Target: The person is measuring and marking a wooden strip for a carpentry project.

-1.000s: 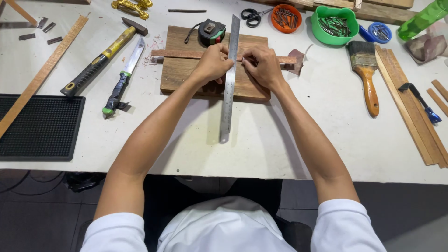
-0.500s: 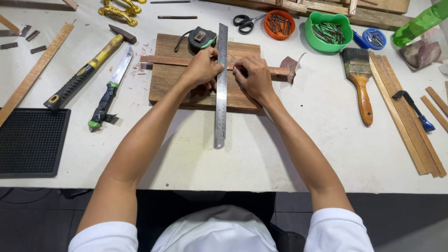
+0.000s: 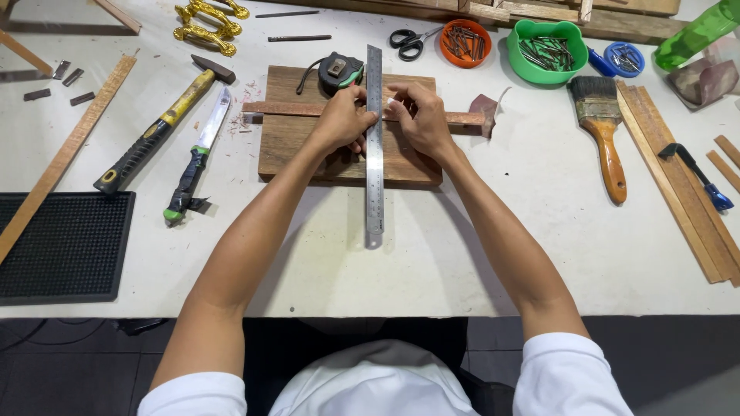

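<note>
A long steel ruler (image 3: pixel 375 146) is laid lengthwise away from the person, crossing a thin reddish wooden strip (image 3: pixel 289 109) at a right angle. The strip is laid across a dark brown rectangular wooden board (image 3: pixel 285 146) near the far middle of the white worktable (image 3: pixel 462 246), and the ruler's near end is extended past the board onto the table.

The ruler is pressed down from its left edge by the left hand (image 3: pixel 343 122), whose fingers are curled and set on the ruler and the strip. The right hand (image 3: pixel 422 119) is placed just to the right of the ruler with its fingers bent and the fingertips set on the strip beside the ruler's edge; whether something small is pinched there cannot be told.

A black and green tape measure (image 3: pixel 339 71) is placed on the board's far edge, touching the ruler's left side. To the left of the board, a knife with a taped handle (image 3: pixel 199 154) and a hammer with a yellow and black handle (image 3: pixel 158 127) are laid side by side. Beyond the board, black scissors (image 3: pixel 412 40), an orange bowl of nails (image 3: pixel 465 38) and a green bowl of nails (image 3: pixel 546 46) are set in a row. A wide paintbrush with a wooden handle (image 3: pixel 605 135) is laid to the right, and a black rubber mat (image 3: pixel 62 246) is set at the near left.
</note>
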